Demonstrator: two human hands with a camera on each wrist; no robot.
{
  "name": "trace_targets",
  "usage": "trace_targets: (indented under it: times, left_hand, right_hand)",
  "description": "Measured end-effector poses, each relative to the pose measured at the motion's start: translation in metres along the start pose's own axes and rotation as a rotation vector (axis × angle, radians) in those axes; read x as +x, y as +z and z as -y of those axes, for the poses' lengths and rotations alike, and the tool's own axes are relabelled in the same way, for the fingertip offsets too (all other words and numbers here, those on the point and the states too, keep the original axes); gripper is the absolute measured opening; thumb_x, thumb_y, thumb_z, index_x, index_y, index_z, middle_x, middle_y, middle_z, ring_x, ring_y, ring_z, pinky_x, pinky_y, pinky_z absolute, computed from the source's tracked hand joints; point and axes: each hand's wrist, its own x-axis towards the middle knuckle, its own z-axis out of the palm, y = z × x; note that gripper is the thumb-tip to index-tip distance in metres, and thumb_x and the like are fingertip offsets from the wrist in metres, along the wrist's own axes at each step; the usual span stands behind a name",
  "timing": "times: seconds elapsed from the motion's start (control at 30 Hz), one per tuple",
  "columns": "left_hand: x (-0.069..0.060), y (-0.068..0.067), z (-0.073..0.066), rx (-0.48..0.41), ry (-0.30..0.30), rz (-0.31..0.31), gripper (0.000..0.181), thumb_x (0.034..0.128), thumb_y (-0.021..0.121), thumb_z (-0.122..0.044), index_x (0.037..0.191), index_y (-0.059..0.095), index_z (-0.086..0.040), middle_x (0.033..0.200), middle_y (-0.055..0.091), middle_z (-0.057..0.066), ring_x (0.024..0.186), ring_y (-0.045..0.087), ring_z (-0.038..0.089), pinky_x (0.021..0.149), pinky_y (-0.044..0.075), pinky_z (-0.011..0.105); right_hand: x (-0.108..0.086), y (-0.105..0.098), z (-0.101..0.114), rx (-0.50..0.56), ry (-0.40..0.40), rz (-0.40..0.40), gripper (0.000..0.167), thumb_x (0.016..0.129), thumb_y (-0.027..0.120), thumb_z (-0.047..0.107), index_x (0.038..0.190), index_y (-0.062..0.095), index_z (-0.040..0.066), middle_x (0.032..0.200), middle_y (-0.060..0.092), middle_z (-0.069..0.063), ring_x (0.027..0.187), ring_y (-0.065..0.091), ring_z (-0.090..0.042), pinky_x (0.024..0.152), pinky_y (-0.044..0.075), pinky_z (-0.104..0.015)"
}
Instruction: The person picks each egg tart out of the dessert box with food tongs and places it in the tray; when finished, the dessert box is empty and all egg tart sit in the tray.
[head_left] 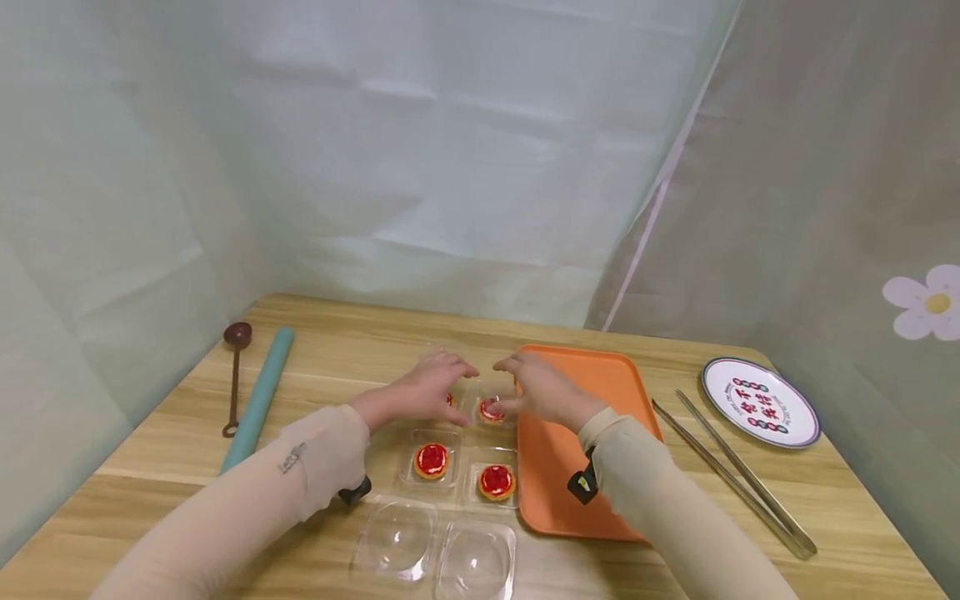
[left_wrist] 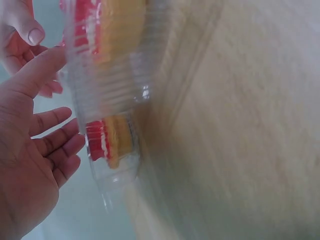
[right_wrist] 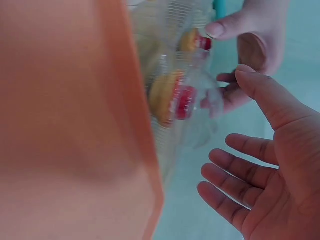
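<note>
Several red-topped tarts sit in clear plastic boxes in the middle of the table. In the head view my left hand [head_left: 427, 389] hovers over the back left box, largely hiding its tart [head_left: 449, 400]. Opposite it, my right hand [head_left: 547, 390] is over the back right tart [head_left: 491, 409] and the orange tray's left edge. Both hands have loosely bent, spread fingers, and nothing shows in either palm in the wrist views. Closer to me are a front left tart [head_left: 431, 461] and a front right tart [head_left: 497, 482]. Whether any fingertip touches a box I cannot tell.
Clear lids [head_left: 397, 537] lie open at the front. An orange tray [head_left: 570, 500] is right of the boxes, then metal tongs [head_left: 738, 479] and a white plate [head_left: 761, 402]. A brown ladle [head_left: 236, 375] and a teal roll [head_left: 261, 396] lie at the left.
</note>
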Motion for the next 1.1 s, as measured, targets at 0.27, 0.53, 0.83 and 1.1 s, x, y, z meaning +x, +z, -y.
trace_targets:
  times: [0.27, 0.53, 0.83, 1.1]
  left_hand:
    - [0.005, 0.008, 0.000, 0.018, -0.022, 0.002, 0.079, 0.0695, 0.083, -0.044, 0.131, 0.054, -0.004, 0.129, 0.056, 0.013, 0.127, 0.044, 0.031, 0.112, 0.030, 0.050]
    - [0.005, 0.012, 0.000, 0.035, -0.021, -0.035, 0.080, 0.0674, 0.083, -0.046, 0.128, 0.056, -0.003, 0.127, 0.058, 0.013, 0.123, 0.047, 0.031, 0.110, 0.032, 0.050]
    - [0.005, 0.014, 0.000, 0.005, -0.042, -0.037, 0.080, 0.0669, 0.083, -0.046, 0.129, 0.055, -0.004, 0.127, 0.058, 0.011, 0.125, 0.045, 0.031, 0.110, 0.031, 0.050]
    - [0.005, 0.015, 0.000, 0.010, -0.053, -0.034, 0.077, 0.0677, 0.082, -0.047, 0.128, 0.057, -0.006, 0.121, 0.059, 0.009, 0.118, 0.048, 0.027, 0.104, 0.035, 0.046]
  right_hand:
    - [0.007, 0.014, 0.000, -0.108, -0.065, 0.013, 0.071, 0.080, 0.074, 0.048, 0.130, 0.056, 0.001, 0.130, 0.059, -0.016, 0.118, 0.056, -0.031, 0.101, 0.048, -0.042]
    - [0.011, 0.020, 0.002, -0.218, -0.124, 0.032, 0.066, 0.079, 0.073, 0.049, 0.126, 0.061, 0.004, 0.127, 0.062, -0.013, 0.115, 0.057, -0.030, 0.100, 0.048, -0.042]
    - [0.011, 0.021, -0.002, -0.164, -0.089, 0.048, 0.072, 0.080, 0.073, 0.047, 0.133, 0.054, 0.003, 0.136, 0.056, -0.013, 0.123, 0.053, -0.033, 0.106, 0.044, -0.044]
    - [0.009, 0.019, -0.007, -0.051, -0.018, 0.030, 0.080, 0.076, 0.077, 0.043, 0.140, 0.047, 0.007, 0.133, 0.056, -0.017, 0.120, 0.054, -0.032, 0.104, 0.045, -0.045]
